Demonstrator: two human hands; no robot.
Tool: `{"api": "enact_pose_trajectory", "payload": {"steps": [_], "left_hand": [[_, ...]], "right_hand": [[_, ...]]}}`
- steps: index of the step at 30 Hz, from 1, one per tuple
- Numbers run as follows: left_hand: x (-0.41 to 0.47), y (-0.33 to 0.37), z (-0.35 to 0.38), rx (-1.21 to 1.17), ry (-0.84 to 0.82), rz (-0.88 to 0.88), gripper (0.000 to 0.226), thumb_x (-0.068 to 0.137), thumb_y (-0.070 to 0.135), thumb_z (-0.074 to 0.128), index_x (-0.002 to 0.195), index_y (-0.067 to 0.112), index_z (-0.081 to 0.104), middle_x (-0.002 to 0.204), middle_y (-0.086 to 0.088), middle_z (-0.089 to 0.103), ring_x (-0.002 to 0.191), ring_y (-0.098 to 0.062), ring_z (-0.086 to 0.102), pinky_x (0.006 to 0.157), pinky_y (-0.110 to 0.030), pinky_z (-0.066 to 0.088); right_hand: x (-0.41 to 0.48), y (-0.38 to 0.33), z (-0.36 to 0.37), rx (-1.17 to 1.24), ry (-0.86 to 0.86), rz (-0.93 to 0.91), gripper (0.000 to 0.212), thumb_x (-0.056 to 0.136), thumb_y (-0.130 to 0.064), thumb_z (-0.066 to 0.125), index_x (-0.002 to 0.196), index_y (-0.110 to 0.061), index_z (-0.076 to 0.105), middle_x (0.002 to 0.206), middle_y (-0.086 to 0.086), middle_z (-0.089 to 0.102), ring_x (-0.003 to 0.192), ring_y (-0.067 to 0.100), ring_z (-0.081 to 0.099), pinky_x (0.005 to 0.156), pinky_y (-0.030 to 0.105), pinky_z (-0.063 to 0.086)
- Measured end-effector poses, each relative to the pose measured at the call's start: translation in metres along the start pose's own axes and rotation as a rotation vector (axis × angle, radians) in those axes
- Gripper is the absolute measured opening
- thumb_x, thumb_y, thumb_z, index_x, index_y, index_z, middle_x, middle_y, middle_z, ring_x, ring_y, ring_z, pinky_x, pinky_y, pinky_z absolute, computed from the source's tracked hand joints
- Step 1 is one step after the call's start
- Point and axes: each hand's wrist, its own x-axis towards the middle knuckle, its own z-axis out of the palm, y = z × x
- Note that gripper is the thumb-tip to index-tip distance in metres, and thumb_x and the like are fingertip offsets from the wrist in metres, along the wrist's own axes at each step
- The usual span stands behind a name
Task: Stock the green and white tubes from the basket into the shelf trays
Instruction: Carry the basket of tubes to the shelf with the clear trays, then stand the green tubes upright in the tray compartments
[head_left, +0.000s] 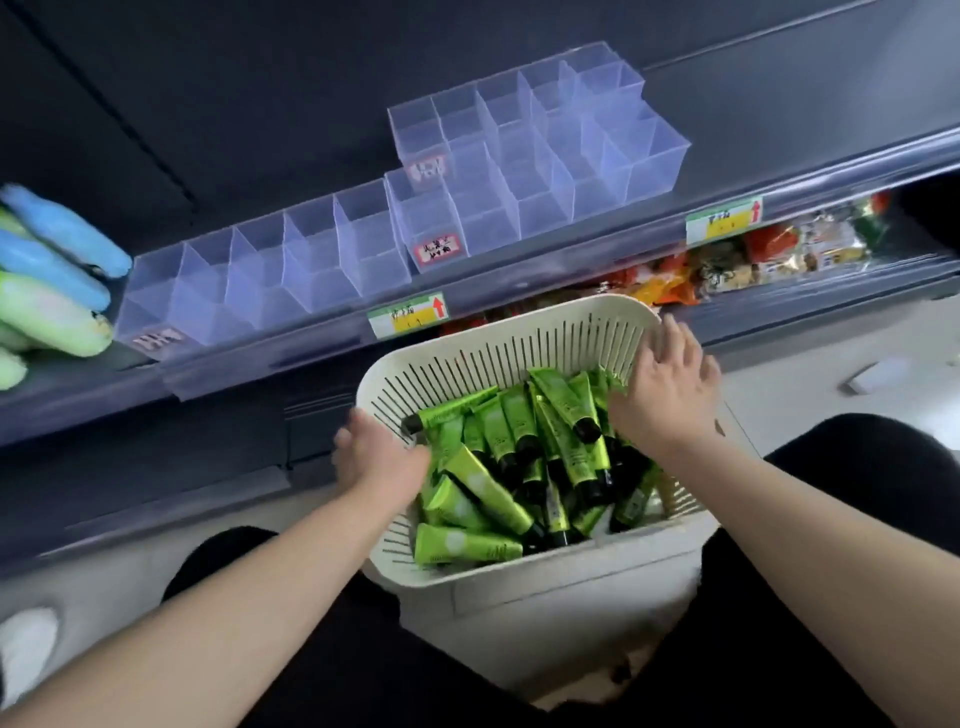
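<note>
A cream slotted basket sits in front of me on a pale stand, filled with several green tubes with black caps. My left hand reaches over the basket's left rim, its fingertips down among the tubes and hidden. My right hand lies over the basket's right rim with its fingers spread and straight, above the tubes. Clear divided trays stand on the dark shelf, and a second, two-tier tray set stands to their right. All compartments in view hold nothing.
Blue and green packs lie at the shelf's left end. Price labels hang on the shelf edge. Snack packets fill the shelf below. My dark-clothed knees flank the stand, and a white shoe shows at lower left.
</note>
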Motion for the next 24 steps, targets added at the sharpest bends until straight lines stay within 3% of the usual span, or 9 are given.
{"api": "enact_pose_trajectory", "payload": {"steps": [3,6,11,14,17,20,24], "left_hand": [[-0.025,-0.007,-0.003,0.315,0.051,0.418,0.07,0.09,0.028,0.057,0.15,0.013,0.024,0.16,-0.01,0.006,0.147,-0.031,0.007,0.118,-0.043,0.017],[-0.034,-0.009,-0.009,0.485,0.108,0.627,0.056,0.086,0.02,0.056,0.14,0.021,0.04,0.161,-0.008,0.005,0.148,-0.027,-0.002,0.121,-0.046,0.007],[-0.036,-0.011,-0.026,0.507,0.094,0.515,0.063,0.082,0.003,0.056,0.14,0.015,0.035,0.159,-0.017,-0.008,0.148,-0.035,-0.004,0.116,-0.044,0.019],[-0.033,-0.016,-0.027,0.541,0.07,0.475,0.066,0.084,-0.003,0.052,0.144,0.01,0.028,0.158,-0.022,-0.013,0.148,-0.037,-0.003,0.115,-0.043,0.023],[-0.029,-0.022,-0.018,0.567,0.036,0.446,0.065,0.087,-0.005,0.05,0.146,0.003,0.024,0.158,-0.024,-0.012,0.148,-0.037,-0.001,0.114,-0.043,0.026],[-0.027,-0.028,-0.004,0.599,0.0,0.429,0.069,0.086,-0.005,0.051,0.148,-0.002,0.019,0.158,-0.023,-0.011,0.148,-0.036,-0.002,0.115,-0.043,0.027],[-0.024,-0.032,0.006,0.702,-0.013,0.424,0.068,0.089,-0.001,0.047,0.148,-0.005,0.014,0.157,-0.024,-0.005,0.147,-0.04,-0.007,0.115,-0.043,0.026]], "right_hand": [[-0.022,-0.008,0.001,-0.1,-0.001,-0.208,0.068,0.088,-0.035,0.049,0.149,-0.02,0.023,0.159,0.009,-0.015,0.145,0.026,-0.02,0.117,0.054,-0.004],[-0.029,-0.012,-0.004,-0.153,-0.048,-0.324,0.061,0.086,-0.029,0.052,0.144,-0.027,0.033,0.159,0.008,-0.012,0.145,0.026,-0.021,0.116,0.057,-0.003],[-0.028,-0.025,-0.018,-0.263,0.009,-0.355,0.058,0.086,-0.025,0.047,0.143,-0.023,0.036,0.159,0.01,-0.01,0.144,0.03,-0.021,0.113,0.062,-0.005],[-0.026,-0.03,-0.025,-0.338,0.067,-0.259,0.061,0.085,-0.024,0.044,0.144,-0.022,0.029,0.157,0.015,-0.016,0.141,0.041,-0.023,0.107,0.07,-0.006],[-0.017,-0.025,-0.028,-0.276,-0.043,-0.081,0.066,0.086,-0.021,0.045,0.146,-0.019,0.019,0.154,0.02,-0.023,0.139,0.051,-0.018,0.104,0.073,0.007],[-0.013,-0.017,-0.018,-0.236,-0.168,0.038,0.072,0.087,-0.016,0.044,0.15,-0.016,0.009,0.152,0.024,-0.024,0.14,0.051,-0.005,0.104,0.067,0.024],[-0.016,-0.01,0.0,-0.225,-0.151,0.051,0.061,0.084,-0.022,0.051,0.14,-0.012,0.029,0.153,0.027,-0.012,0.135,0.044,0.017,0.099,0.057,0.036]]}}
